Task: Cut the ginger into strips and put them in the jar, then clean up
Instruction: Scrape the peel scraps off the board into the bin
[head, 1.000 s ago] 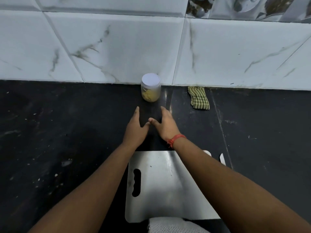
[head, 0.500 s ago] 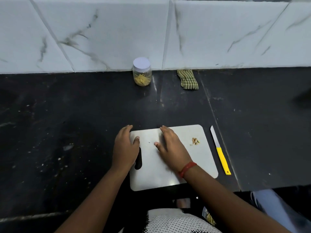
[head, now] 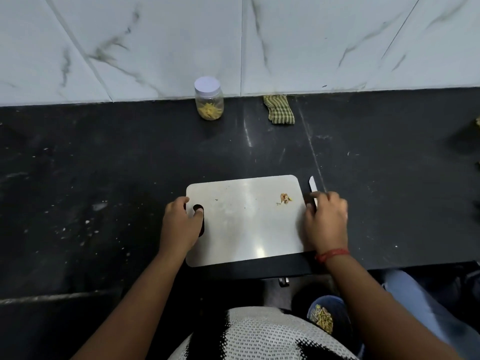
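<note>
The left hand (head: 179,224) holds the board (head: 244,222) by its hole. The right hand (head: 326,219) covers the knife (head: 312,187); I cannot tell if it grips.

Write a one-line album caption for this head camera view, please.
Left hand grips the steel cutting board by its handle slot; right hand covers the knife; lidded ginger jar stands by the wall.

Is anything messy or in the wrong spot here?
Yes. A little heap of ginger scraps is left on the cutting board, and pale crumbs speckle the black counter to its left. The jar stands neatly closed.
</note>
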